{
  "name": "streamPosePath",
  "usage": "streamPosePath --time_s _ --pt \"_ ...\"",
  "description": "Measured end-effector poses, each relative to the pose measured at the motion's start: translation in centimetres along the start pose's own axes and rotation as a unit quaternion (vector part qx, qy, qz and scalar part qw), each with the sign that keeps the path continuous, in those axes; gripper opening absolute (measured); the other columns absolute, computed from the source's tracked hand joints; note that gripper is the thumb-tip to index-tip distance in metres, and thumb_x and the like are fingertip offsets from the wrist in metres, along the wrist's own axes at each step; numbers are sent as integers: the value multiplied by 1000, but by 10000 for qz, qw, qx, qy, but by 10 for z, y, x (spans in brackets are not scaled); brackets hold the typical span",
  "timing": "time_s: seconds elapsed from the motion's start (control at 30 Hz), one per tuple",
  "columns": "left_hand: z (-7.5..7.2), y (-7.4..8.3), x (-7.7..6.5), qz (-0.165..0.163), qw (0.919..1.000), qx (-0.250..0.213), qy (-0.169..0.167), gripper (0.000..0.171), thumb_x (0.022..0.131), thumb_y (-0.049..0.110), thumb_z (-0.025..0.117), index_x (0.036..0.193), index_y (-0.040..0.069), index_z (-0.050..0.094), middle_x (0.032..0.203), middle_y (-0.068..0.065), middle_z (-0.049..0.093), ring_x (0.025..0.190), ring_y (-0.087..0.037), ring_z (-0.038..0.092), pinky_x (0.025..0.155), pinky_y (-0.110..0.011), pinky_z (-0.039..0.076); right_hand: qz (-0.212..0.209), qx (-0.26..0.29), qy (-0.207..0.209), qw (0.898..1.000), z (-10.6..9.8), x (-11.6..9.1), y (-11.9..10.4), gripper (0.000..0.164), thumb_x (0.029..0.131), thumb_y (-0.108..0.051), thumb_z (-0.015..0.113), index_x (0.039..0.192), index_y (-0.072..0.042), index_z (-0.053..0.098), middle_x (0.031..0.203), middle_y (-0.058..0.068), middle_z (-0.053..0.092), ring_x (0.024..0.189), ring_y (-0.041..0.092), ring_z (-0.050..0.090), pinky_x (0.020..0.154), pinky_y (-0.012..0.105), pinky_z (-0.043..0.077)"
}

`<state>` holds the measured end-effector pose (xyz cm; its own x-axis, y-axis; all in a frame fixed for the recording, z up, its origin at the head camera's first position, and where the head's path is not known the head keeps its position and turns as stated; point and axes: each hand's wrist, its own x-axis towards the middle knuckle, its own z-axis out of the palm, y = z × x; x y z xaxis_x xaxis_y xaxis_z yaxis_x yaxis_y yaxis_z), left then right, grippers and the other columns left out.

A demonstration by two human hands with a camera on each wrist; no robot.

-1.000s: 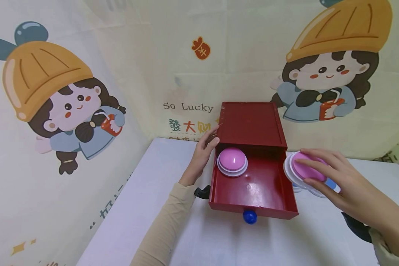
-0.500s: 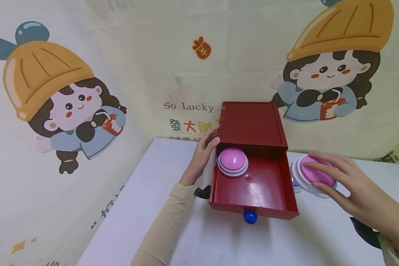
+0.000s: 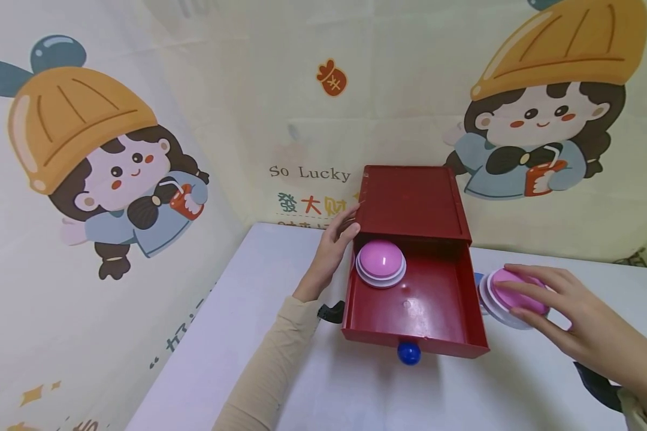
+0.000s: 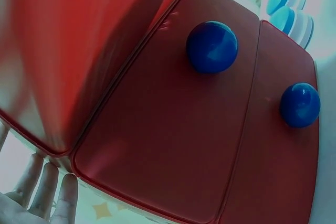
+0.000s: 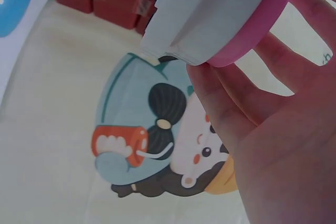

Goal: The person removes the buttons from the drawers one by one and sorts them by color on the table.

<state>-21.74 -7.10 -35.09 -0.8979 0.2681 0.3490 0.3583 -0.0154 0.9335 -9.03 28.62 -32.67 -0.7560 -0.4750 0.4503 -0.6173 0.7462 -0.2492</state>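
A red drawer cabinet (image 3: 410, 200) stands on the white table with its top drawer (image 3: 431, 311) pulled out. A pink-topped white push button (image 3: 381, 261) sits in that drawer's back left corner. My left hand (image 3: 326, 257) rests against the cabinet's left side, fingers extended; the left wrist view shows its fingertips (image 4: 50, 187) along the cabinet edge. Right of the drawer, my right hand (image 3: 566, 305) grips a second pink push button (image 3: 509, 299) by its rim, with the white base tilted toward the drawer. The right wrist view shows its white base (image 5: 210, 14) from below.
Blue-topped push buttons (image 4: 294, 24) stand on the table to the cabinet's right, mostly hidden behind the held one in the head view. Blue knobs (image 4: 212, 47) stick out from the drawer fronts. A printed cloth (image 3: 399, 108) hangs behind.
My right hand has moved right and lower, away from the drawer, carrying the pink push button. The left hand stays at the cabinet's side. The head view has shifted slightly.
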Motion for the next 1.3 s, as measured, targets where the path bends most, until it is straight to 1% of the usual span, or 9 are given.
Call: streamPosePath --time_s 0.13,0.33,0.47,0.57,0.73,0.87,0.93,1.13,1.3 --pt "1 0 0 -18 10000 23 12 47 94 19 49 140 11 40 133 -5 46 121 -15 43 102 -39 33 90 -6 -88 9999 5 -3 3 75 58 -7 84 126 -25 58 129 3 49 117 4 33 84 -2 29" --pt "1 -1 1 -7 10000 25 7 47 94 20 49 140 11 39 133 -5 46 122 -15 42 103 -39 32 291 61 -205 9993 12 -8 7 73 61 -11 84 126 -27 57 128 2 49 116 2 32 75 1 37" --pt "1 -1 1 16 10000 15 -6 47 94 20 49 140 11 39 133 -4 46 122 -14 42 103 -39 32 485 134 -353 9981 18 -11 9 70 65 -13 83 127 -30 55 129 1 48 115 2 32 67 15 50" --pt "1 -2 1 33 10000 15 -8 47 95 19 49 140 11 39 133 -4 46 122 -14 42 103 -39 32 631 164 -435 9969 22 -14 12 69 66 -13 82 128 -30 55 129 1 48 116 1 31 64 24 53" --pt "1 -2 2 18 10000 13 -9 47 95 20 49 140 11 39 133 -2 46 122 -13 42 103 -38 33 814 343 -636 9941 27 -18 16 65 70 -14 79 128 -30 54 128 1 48 114 -1 30 63 23 53" --pt "1 -2 1 8 10000 -10 -13 47 95 20 49 140 11 39 133 -2 46 122 -14 42 102 -38 33 1024 711 -916 9880 31 -20 16 64 74 -20 77 132 -28 49 129 5 45 114 17 35 60 26 54" --pt "1 -2 1 12 10000 -14 -14 47 95 20 49 140 11 39 133 -3 46 122 -15 42 102 -38 33 1099 839 -953 9858 33 -21 16 67 73 -20 77 133 -26 47 129 6 44 111 23 37 58 29 55" --pt "2 -1 1 16 10000 -13 -11 47 95 20 48 140 11 39 133 -4 46 121 -15 43 102 -36 34 1100 854 -965 9855 38 -26 17 70 72 -22 78 134 -24 47 129 4 45 110 16 36 58 28 54" --pt "1 -1 1 -2 10000 -38 -13 48 95 21 48 140 9 38 133 -5 46 122 -16 43 102 -36 34 1204 1193 -1038 9801 44 -27 19 63 75 -23 76 132 -21 49 128 7 44 112 27 40 58 32 55"
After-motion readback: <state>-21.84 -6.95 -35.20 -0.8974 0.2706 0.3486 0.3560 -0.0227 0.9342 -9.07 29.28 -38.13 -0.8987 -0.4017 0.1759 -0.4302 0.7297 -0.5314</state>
